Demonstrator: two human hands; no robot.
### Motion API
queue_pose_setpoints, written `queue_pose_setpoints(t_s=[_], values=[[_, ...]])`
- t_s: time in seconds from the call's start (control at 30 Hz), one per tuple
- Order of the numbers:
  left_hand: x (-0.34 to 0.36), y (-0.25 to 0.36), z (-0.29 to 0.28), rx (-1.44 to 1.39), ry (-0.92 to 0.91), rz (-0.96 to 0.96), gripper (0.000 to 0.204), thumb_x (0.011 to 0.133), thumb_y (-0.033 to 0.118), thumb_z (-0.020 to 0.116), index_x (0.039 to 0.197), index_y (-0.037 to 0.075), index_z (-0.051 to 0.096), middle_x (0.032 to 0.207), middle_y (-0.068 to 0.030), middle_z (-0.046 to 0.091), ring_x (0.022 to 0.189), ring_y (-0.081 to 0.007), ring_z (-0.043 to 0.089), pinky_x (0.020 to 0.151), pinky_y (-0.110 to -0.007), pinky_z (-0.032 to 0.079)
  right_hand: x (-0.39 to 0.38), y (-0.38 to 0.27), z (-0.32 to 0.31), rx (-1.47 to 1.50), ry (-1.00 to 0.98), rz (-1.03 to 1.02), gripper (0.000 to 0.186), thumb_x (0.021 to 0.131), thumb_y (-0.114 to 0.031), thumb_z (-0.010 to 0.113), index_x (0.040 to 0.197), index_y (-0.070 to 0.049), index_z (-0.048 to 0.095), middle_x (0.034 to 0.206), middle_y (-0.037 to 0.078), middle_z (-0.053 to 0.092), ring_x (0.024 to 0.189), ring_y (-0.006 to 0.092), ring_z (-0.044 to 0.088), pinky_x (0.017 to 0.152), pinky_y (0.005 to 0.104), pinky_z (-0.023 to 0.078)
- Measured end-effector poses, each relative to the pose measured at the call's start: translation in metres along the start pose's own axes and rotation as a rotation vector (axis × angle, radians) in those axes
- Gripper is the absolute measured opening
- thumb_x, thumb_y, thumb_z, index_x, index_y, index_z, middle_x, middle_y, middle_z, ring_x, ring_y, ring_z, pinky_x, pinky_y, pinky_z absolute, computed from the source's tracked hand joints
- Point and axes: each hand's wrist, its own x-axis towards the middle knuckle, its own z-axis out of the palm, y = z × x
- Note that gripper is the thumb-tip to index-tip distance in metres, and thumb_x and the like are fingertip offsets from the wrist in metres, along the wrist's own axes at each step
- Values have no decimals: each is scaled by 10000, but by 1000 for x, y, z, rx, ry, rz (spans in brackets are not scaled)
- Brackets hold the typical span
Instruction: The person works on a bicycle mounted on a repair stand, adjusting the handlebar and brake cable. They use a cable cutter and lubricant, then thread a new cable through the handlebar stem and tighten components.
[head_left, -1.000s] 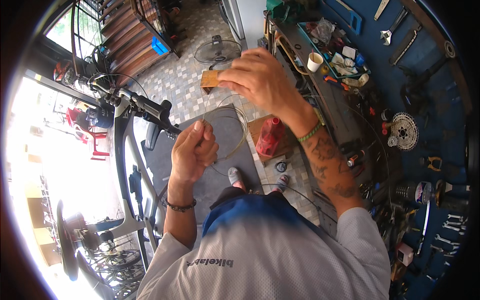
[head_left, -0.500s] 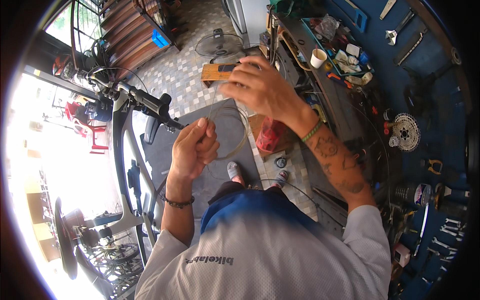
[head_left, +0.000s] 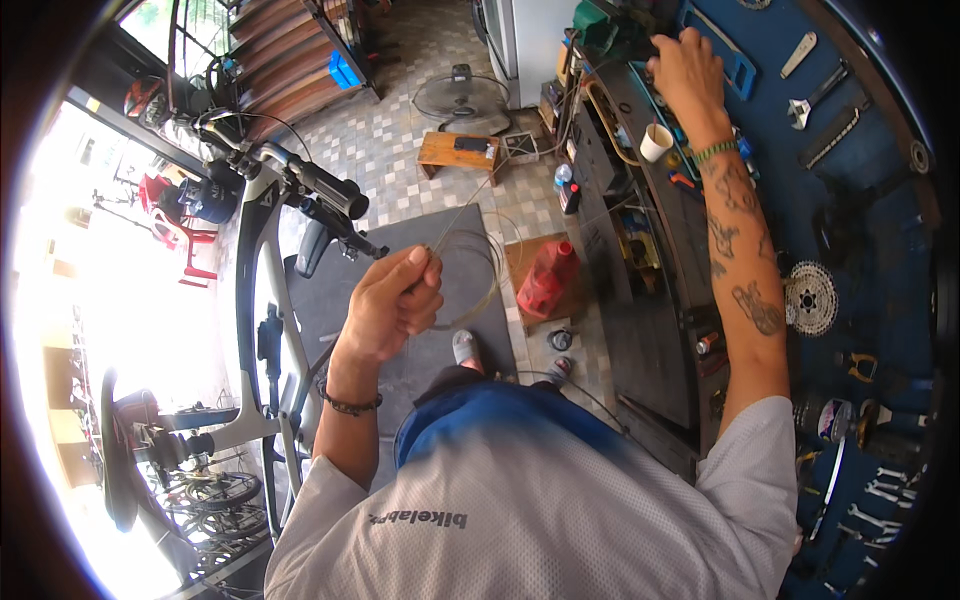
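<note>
A thin cable wound in a loose coil (head_left: 497, 275) hangs from my left hand (head_left: 395, 305), whose thumb and fingers pinch it in front of my body. From that pinch a strand rises up and to the right; its far end cannot be traced. My right arm stretches far toward the workbench. Over the parts tray (head_left: 640, 85) is my right hand (head_left: 690, 80), fingers bent and closed together, and whatever lies between them is too small to make out. A bicycle (head_left: 262, 215) with its handlebar stands just left of my left hand.
A white cup (head_left: 655, 143) stands on the workbench (head_left: 640, 310) to the right. Tools hang on the blue wall board (head_left: 770, 130). A red bottle (head_left: 548, 280) is on a low wooden stand. Ahead are a small wooden bench (head_left: 440, 152), a fan (head_left: 460, 98) and stairs (head_left: 280, 60).
My right hand has swung from beside the left hand up and right to the bench tray. The left hand keeps its pinch on the cable coil, nearly in place.
</note>
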Motion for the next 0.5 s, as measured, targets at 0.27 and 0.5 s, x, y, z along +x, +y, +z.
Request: queue_pose_setpoints(t_s=[0.27,0.5], values=[[-15,5,-1,-14,17,-9,366,1159,332,437,936,59,535,642,91,290,524,-43,245,450,-247,199,-77,-165,-64,740,225,-1053,317,901,-156,684,1215,-182,714,1106,36,718,1032,262,677,962,451,527],[-24,20,-16,62,33,16,367,1159,335,438,930,67,538,635,87,303,525,-45,247,452,-254,196,13,-37,-11,293,63,-183,322,910,-74,684,1231,-83,702,1058,159,739,972,361,725,807,489,579]])
